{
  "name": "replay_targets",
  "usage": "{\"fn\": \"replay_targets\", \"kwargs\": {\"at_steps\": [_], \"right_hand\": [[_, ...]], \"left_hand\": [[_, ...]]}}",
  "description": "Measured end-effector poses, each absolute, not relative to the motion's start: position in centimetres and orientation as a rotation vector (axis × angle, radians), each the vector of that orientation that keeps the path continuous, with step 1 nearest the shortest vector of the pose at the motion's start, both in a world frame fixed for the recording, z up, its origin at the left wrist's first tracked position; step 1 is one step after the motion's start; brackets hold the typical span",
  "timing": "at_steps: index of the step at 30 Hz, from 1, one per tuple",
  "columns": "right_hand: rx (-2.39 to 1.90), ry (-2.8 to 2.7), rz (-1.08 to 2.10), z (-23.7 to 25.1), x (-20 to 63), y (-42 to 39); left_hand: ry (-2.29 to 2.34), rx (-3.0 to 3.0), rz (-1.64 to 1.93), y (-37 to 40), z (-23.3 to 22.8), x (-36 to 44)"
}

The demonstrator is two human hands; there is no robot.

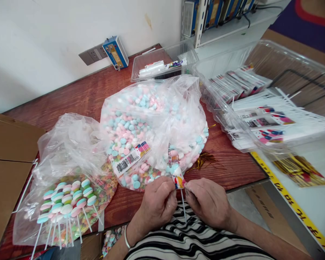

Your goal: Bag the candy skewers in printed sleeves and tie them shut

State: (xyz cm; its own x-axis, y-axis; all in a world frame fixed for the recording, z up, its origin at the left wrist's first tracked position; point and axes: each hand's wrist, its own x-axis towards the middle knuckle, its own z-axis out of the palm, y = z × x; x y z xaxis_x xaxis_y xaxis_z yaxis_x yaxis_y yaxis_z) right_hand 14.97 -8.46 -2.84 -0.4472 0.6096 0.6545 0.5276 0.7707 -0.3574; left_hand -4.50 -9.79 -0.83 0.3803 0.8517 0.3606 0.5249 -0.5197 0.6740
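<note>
Lollipop (178,179) sits pinched between your two hands just above your lap, at the near edge of the tabletop (227,169) — your left hand (157,202) grips its left side and your right hand (208,200) its right, so neither is nearer than the other. Fingers of both hands are closed together on the printed sleeve around the candy head; the fingertips meet at the wrapper, almost touching each other. Its long axis runs nearly upright in the view: the head points away from you toward the big bag (154,130), and the thin white stick (183,206) hangs down toward your striped shirt, between your wrists. The head looks pale blue and pink under a clear sleeve with a bright cartoon print in red, yellow and blue. Just beyond your fingers, the big bag of loose pink, blue and white candies lies open, touching the wrapper's far end as far as you can tell. To your left a second bag (65,180) holds finished lollipops with sticks fanned toward you; to your right a clear tray (273,119) holds stacked sleeves and sticks — well apart from your hands.
</note>
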Motion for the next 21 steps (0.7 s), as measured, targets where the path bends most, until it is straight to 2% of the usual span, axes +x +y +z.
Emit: {"fn": "replay_targets", "kwargs": {"at_steps": [8, 21], "right_hand": [[-0.692, -2.211, 0.163, -2.3, 14.9, -7.8], [-0.526, -2.299, 0.32, -2.2, 15.2, -7.7]], "left_hand": [[1.148, 2.49, 1.0, -10.0, -0.9, -5.4], [0.975, 2.535, 0.994, -10.6, -0.9, -5.9]]}}
